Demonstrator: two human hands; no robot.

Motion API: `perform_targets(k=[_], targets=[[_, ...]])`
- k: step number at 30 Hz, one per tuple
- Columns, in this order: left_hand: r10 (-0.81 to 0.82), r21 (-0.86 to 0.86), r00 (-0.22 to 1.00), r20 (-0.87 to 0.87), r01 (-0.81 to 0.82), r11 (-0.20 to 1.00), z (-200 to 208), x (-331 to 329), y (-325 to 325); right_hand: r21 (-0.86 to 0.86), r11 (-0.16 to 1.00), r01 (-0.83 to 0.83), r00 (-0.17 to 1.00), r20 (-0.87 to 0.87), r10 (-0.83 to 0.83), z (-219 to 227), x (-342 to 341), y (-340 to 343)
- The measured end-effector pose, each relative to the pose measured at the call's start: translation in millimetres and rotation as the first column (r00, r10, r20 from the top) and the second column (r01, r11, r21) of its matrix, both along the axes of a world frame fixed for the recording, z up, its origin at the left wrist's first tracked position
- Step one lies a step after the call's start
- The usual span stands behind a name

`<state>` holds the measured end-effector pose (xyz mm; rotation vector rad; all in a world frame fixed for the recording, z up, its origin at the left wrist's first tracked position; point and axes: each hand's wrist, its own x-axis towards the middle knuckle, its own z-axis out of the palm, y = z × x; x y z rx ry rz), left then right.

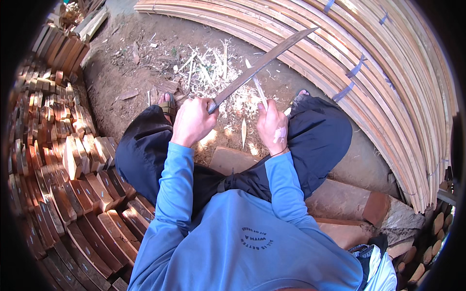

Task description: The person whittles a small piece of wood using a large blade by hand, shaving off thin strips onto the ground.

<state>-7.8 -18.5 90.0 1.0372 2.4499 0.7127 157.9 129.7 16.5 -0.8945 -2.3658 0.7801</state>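
Observation:
My left hand (pixel 194 121) is wrapped round the handle of a machete. Its long, dark, worn blade (pixel 264 60) slants up and away to the right, passing in front of my right hand. A thin pale wooden stick (pixel 259 89) is gripped upright in my right hand (pixel 273 127), its tip showing just beyond the blade; I cannot tell whether blade and stick touch. Between my hands and lower down, a short pointed piece of wood (pixel 243 133) shows over the ground. Pale wood shavings (pixel 208 72) lie heaped past my hands.
Long bundled wooden strips (pixel 340 63), tied with bluish bands, curve along the far and right sides. Stacked short wooden pieces (pixel 87 194) fill the left. Bricks or blocks (pixel 340 199) lie by my right leg. My knees, in dark trousers (pixel 315 140), spread either side of the shavings.

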Motion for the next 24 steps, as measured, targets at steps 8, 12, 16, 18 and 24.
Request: perform_targets(k=[8, 12, 16, 18, 24], targets=[[0.176, -0.195, 0.983, -0.052, -0.183, 0.964, -54.7, 0.6, 13.6, -0.017, 0.998, -0.055, 0.992, 0.111, 0.056, -18.7, -0.1, -2.5], [0.15, -0.178, 0.988, -0.025, -0.152, 0.972, -64.7, -5.1, 19.3, -0.001, 1.0, 0.002, 0.996, 0.084, -0.002, -27.1, 0.4, -4.7], [0.153, -0.2, 0.988, 0.021, -0.145, 0.969, -57.7, -8.2, 27.5, -0.003, 1.0, -0.005, 1.0, 0.025, 0.005, -28.2, 3.6, -1.7], [0.203, -0.212, 0.979, 0.021, -0.194, 0.958, -53.6, -8.3, 30.8, -0.003, 1.0, -0.002, 0.999, 0.049, 0.002, -22.5, 3.9, -1.9], [0.571, -0.087, 0.82, 0.04, -0.567, 0.819, -74.7, -90.8, 34.5, 0.036, 0.998, 0.043, 0.997, -0.061, -0.041, 11.5, 28.2, -4.3]])
